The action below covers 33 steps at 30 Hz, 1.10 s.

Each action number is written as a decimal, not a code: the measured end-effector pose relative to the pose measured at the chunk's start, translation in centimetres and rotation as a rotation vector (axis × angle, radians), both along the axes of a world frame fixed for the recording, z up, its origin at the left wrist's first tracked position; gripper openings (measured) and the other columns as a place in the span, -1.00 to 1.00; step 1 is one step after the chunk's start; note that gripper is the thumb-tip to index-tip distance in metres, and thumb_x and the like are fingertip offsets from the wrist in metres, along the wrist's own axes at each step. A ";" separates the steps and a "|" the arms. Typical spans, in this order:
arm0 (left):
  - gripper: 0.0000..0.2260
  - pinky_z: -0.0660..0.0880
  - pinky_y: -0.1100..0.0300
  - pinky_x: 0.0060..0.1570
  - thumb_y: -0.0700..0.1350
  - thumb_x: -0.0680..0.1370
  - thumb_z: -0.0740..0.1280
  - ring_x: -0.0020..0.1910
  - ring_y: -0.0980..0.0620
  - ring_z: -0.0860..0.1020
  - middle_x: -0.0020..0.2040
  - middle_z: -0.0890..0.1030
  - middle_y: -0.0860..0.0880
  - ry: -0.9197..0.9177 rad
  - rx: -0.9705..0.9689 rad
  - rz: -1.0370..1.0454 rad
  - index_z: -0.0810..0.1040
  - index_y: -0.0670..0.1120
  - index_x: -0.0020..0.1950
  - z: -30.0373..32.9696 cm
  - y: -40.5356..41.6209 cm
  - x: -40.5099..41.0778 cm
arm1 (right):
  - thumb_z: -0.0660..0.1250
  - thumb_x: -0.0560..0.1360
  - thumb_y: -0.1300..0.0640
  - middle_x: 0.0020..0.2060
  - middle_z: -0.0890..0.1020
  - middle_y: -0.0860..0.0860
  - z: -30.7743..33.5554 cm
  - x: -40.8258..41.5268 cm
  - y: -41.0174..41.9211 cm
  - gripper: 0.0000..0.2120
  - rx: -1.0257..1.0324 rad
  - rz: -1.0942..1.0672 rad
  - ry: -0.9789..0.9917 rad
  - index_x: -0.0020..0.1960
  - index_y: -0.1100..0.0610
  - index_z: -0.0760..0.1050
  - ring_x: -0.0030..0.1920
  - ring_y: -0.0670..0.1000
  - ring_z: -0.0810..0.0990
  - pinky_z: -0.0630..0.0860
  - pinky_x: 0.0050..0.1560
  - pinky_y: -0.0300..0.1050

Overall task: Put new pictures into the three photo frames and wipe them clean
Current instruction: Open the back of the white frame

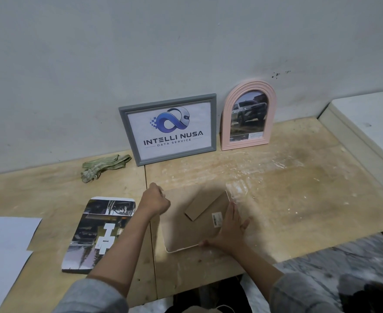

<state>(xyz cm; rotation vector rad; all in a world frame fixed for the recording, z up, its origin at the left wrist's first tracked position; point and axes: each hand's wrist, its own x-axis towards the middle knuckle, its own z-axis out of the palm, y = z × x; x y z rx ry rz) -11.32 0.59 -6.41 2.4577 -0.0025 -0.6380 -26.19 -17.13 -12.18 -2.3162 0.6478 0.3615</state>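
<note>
Head view. Third frame (192,220) lay face-down on the table (287,188), brown backing up, in front of the grey frame (168,129) and pink arched frame (248,119). Your left hand (155,199) was clenched at its far-left corner; what it pinched, I couldn't tell. Your right hand (227,229) pressed flat, fingers spread, on its near-right edge. Loose print (98,233) lay left of that frame, long axis running away from you, nearer your left hand. Cloth (104,167) sat beyond, unused.

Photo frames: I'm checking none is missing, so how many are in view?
3: grey frame and pink arched frame lean on the wall; a third frame lies face down under both hands.
</note>
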 end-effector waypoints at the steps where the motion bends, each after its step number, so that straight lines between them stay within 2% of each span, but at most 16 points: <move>1: -0.86 0.29 0.26 -0.40 -0.29 0.43 0.27 -0.21 -0.01 0.42 -0.21 0.41 -0.01 0.001 -0.009 0.001 0.34 -0.15 -0.10 0.0 0.1 0.0 | 0.11 -0.35 -0.67 0.52 -0.22 0.07 -0.1 0.0 -0.1 0.67 0.002 -0.003 -0.013 0.47 0.18 -0.45 0.52 0.06 -0.23 -0.31 0.35 0.36; 6: -0.81 0.30 0.23 -0.39 -0.33 0.40 0.26 -0.24 0.00 0.40 -0.20 0.43 -0.02 0.010 -0.053 0.016 0.28 -0.09 -0.21 0.0 0.6 -0.1 | 0.40 -0.18 -0.51 0.53 -0.12 0.07 0.2 -0.1 -0.3 0.59 -0.001 -0.019 -0.042 0.49 0.19 -0.38 0.53 0.06 -0.15 -0.33 0.37 0.32; 9: -0.86 0.34 0.25 -0.35 -0.33 0.42 0.25 -0.16 -0.03 0.45 -0.07 0.48 -0.07 0.022 -0.116 0.075 0.34 -0.15 -0.10 -0.3 0.4 -0.4 | 0.57 -0.06 -0.36 0.52 -0.06 0.08 0.3 -0.2 0.0 0.51 0.001 -0.045 -0.064 0.50 0.21 -0.30 0.52 0.06 -0.13 -0.33 0.38 0.29; 13: -0.89 0.26 0.22 -0.36 -0.30 0.50 0.21 -0.12 -0.07 0.43 -0.03 0.50 -0.11 -0.072 -0.181 0.206 0.37 -0.18 0.01 -0.4 -0.2 -1.2 | 0.61 0.01 -0.26 0.52 -0.05 0.13 0.6 0.0 -0.2 0.44 0.075 -0.129 -0.102 0.51 0.21 -0.25 0.53 0.09 -0.14 -0.26 0.42 0.19; 15: -0.92 0.24 0.21 -0.33 -0.27 0.53 0.22 -0.15 -0.07 0.44 -0.06 0.52 -0.12 -0.155 -0.208 0.268 0.42 -0.19 0.01 -0.1 -0.4 -1.6 | 0.60 0.01 -0.27 0.50 0.04 0.15 1.1 0.3 -0.1 0.38 0.108 -0.188 -0.143 0.51 0.21 -0.15 0.52 0.12 -0.04 -0.12 0.47 0.18; 17: -0.92 0.27 0.21 -0.26 -0.24 0.56 0.23 -0.14 -0.06 0.46 -0.08 0.54 -0.12 -0.226 -0.232 0.332 0.48 -0.21 0.01 0.3 -0.5 -1.8 | 0.57 -0.01 -0.33 0.41 0.22 0.12 1.6 0.5 -0.2 0.29 0.107 -0.235 -0.214 0.47 0.21 0.03 0.44 0.13 0.17 0.14 0.43 0.17; 19: -0.89 0.28 0.25 -0.15 -0.23 0.56 0.23 -0.11 -0.06 0.47 -0.09 0.55 -0.10 -0.279 -0.244 0.369 0.53 -0.22 0.01 0.9 -0.9 -1.8 | 0.55 0.01 -0.33 0.23 0.35 0.07 2.5 0.8 -0.8 0.07 0.127 -0.280 -0.279 0.33 0.17 0.26 0.27 0.08 0.36 0.40 0.24 0.02; 20: -0.87 0.28 0.26 -0.13 -0.23 0.56 0.23 -0.10 -0.06 0.48 -0.09 0.55 -0.10 -0.297 -0.252 0.371 0.55 -0.22 0.02 1.3 -1.3 -1.9 | 0.54 0.03 -0.34 0.15 0.38 0.06 2.9 1.0 -1.2 -0.03 0.141 -0.297 -0.305 0.25 0.15 0.33 0.19 0.04 0.41 0.46 0.13 -0.05; 23: -0.76 0.36 0.21 0.00 -0.18 0.58 0.22 0.09 -0.10 0.52 0.04 0.58 -0.13 -0.296 -0.274 0.313 0.54 -0.24 0.19 2.0 -2.9 -2.6 | 0.51 0.15 -0.30 0.09 0.41 0.08 4.2 1.2 -3.0 -0.18 0.143 -0.298 -0.360 0.22 0.17 0.41 0.06 0.00 0.42 0.42 -0.04 -0.16; 25: -0.62 0.41 0.08 0.25 -0.13 0.58 0.23 0.26 -0.16 0.48 0.23 0.54 -0.20 -0.241 -0.277 0.231 0.44 -0.27 0.34 1.9 -4.4 -3.3 | 0.51 0.28 -0.17 0.13 0.40 0.09 4.6 0.9 -4.6 -0.24 0.112 -0.310 -0.374 0.32 0.19 0.35 0.11 0.06 0.44 0.43 0.01 -0.13; 26: -0.59 0.42 -0.01 0.28 -0.10 0.57 0.24 0.27 -0.20 0.47 0.25 0.52 -0.24 -0.211 -0.269 0.179 0.41 -0.28 0.36 1.5 -5.3 -3.7 | 0.49 0.33 -0.14 0.19 0.39 0.11 4.7 0.7 -5.6 -0.22 0.092 -0.325 -0.370 0.39 0.21 0.29 0.17 0.09 0.43 0.44 0.09 -0.09; 29: -0.53 0.42 -0.07 0.20 -0.04 0.54 0.27 0.25 -0.25 0.44 0.25 0.47 -0.27 -0.102 -0.230 0.047 0.36 -0.30 0.34 0.5 -8.8 -4.4 | 0.41 0.41 -0.15 0.31 0.37 0.15 4.6 -0.4 -9.2 -0.21 0.021 -0.360 -0.332 0.45 0.24 0.22 0.30 0.12 0.38 0.35 0.24 -0.07; 33: -0.44 0.38 -0.04 0.26 0.02 0.49 0.34 0.32 -0.22 0.35 0.34 0.36 -0.26 -0.066 -0.210 -0.163 0.31 -0.29 0.34 -0.6 -13.6 -5.8 | 0.35 0.45 -0.18 0.29 0.41 0.18 3.7 -2.5 -13.6 -0.24 -0.063 -0.343 -0.273 0.45 0.26 0.23 0.30 0.13 0.38 0.36 0.20 -0.08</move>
